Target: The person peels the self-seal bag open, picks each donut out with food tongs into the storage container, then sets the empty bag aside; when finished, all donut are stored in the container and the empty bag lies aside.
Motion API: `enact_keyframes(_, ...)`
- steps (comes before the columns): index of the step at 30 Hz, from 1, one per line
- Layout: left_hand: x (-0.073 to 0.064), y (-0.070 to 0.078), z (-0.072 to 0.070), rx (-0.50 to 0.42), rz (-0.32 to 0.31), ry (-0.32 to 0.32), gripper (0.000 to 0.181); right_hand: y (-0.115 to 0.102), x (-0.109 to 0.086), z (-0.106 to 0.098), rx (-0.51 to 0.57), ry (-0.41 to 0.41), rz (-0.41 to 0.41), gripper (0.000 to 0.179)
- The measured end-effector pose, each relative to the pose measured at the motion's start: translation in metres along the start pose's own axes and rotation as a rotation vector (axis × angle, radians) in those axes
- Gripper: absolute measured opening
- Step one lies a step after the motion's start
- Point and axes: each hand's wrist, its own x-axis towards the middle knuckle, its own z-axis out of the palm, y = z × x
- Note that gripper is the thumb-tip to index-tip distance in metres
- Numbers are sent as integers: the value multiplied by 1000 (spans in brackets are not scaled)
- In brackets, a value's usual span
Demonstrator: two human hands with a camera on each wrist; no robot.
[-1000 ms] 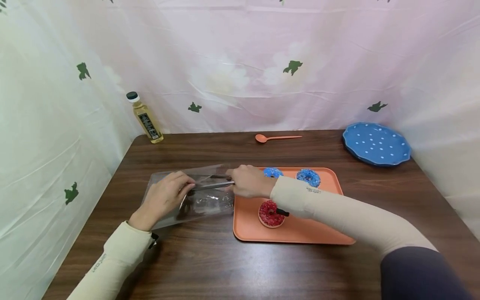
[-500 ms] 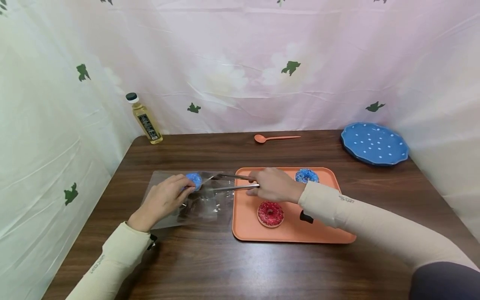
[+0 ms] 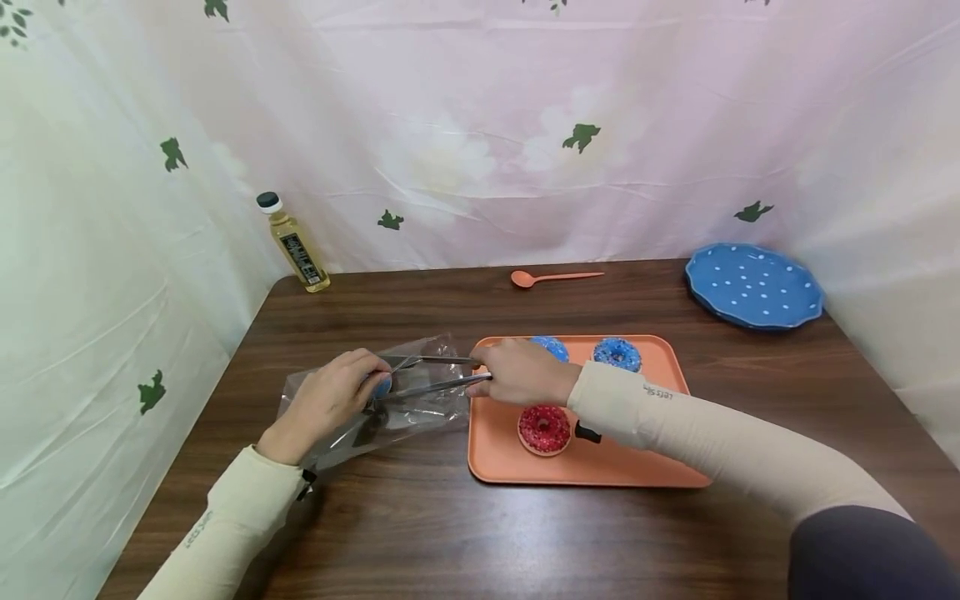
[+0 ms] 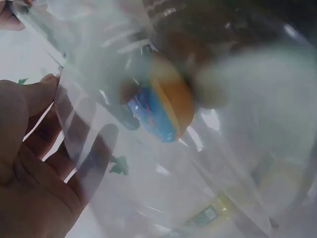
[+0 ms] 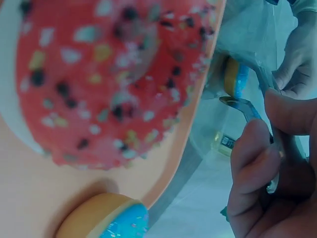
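Observation:
My left hand (image 3: pixel 330 400) pinches the edge of a clear plastic bag (image 3: pixel 420 417) between thumb and fingers. Inside the bag is a blue-iced donut (image 4: pixel 163 109), tilted on its side in the left wrist view and mostly hidden by my fingers in the head view. My right hand (image 3: pixel 521 371) grips metal tongs (image 3: pixel 442 386), whose spread arms reach left into the bag toward that donut. Whether their tips touch it I cannot tell. Below my right wrist lies a red-iced donut (image 3: pixel 544 430) with sprinkles, on an orange tray (image 3: pixel 585 468).
Two blue-iced donuts, one partly behind my right hand and one at the back (image 3: pixel 617 354), also lie on the tray. An orange spoon (image 3: pixel 555 277) and blue dotted plates (image 3: pixel 753 287) are along the table's far side. An oil bottle (image 3: pixel 298 250) stands at the back left.
The tongs first drew back to the right, then came left into the bag again. The bag's mouth has lifted and crumpled, and the donut inside it sits slightly nearer me.

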Motion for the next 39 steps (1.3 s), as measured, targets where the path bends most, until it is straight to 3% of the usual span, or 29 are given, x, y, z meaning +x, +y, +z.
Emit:
enact_keyframes(8,-1,1,1,-41,40,0,6,-5,2,3,11,-42,31,58)
enact_keyframes(13,-1,-1,2,-31,42,16,6,-3,0,1,27,-15,-7,47)
enact_keyframes(19,-2,-2,3,-1,47,24,5,7,-21,-7,66,-10,16,31)
enact_keyframes(25,0,1,2,17,38,14,6,15,-36,-11,55,-1,43,37)
enact_keyframes(33,1,5,0,17,2,-20,6,5,-15,-3,33,-28,51,50)
enact_keyframes(39,0,5,1,23,-3,-16,6,0,-7,-1,10,-1,12,35)
